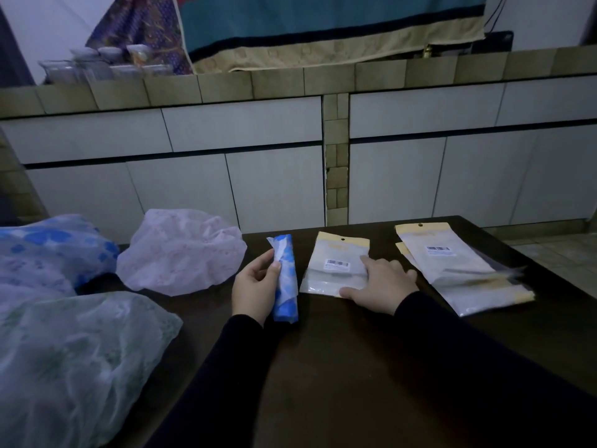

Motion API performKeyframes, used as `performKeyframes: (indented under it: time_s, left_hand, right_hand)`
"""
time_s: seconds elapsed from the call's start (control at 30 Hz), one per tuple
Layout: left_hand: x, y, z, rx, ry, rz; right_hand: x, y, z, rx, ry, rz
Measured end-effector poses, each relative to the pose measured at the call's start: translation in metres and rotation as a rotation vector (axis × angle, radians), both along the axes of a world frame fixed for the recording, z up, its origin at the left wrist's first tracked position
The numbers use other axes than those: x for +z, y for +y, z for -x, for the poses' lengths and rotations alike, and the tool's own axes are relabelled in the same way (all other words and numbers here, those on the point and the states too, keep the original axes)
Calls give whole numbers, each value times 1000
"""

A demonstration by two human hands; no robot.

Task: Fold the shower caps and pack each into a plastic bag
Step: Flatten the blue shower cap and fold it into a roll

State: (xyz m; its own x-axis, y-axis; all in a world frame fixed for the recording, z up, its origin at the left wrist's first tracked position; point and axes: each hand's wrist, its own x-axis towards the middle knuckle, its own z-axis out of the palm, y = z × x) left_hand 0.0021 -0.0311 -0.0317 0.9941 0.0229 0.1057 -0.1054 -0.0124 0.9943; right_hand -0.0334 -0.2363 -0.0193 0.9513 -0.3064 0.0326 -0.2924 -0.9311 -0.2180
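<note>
1. Green-tinted, an unfolded cap (74, 360) slumps over the table's (355, 367) near left corner; behind it, at the left edge, lies a blue-flowered cap (55, 247), also loose.
2. Pink and crumpled, a third cap (181, 253) sits near the far edge, just left of the hands.
3. Next comes the left hand (255, 286), fingers and thumb curled round a folded cap (286, 279), a narrow blue-and-white roll held a little above the table, one end pointing to the far edge.
4. Just right of the roll, a single bag (336, 263) lies flat, its yellow header with punched hole toward the far edge. The right hand (381, 286) rests on it with straight fingers, pressing its right side and near corner, grasping nothing.
5. Toward the right edge, a stack of bags (458, 270) lies fanned out, well apart from the roll.
6. Judgement: folding of this cap looks finished and packing is the step in hand. The next move calls for lifting the single bag, finding and parting its mouth, then sliding the roll in end first while it stays tightly folded.
7. Writing: the single bag and the top bag of the stack each bear a white barcode sticker; the print is too small to read, and no brand can be made out.
</note>
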Motion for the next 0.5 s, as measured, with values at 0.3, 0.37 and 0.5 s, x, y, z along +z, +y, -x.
performKeyframes:
  time_s: [0.3, 0.37, 0.5]
  left_hand:
    - [0, 2, -1, -27, -11, 0]
    - [2, 5, -3, 2, -34, 23]
    - [11, 16, -3, 39, -70, 17]
  right_hand:
    - [-3, 13, 3, 152, -233, -156]
    - [-3, 12, 6, 241, -324, -207]
    - [-1, 6, 14, 400, -218, -117]
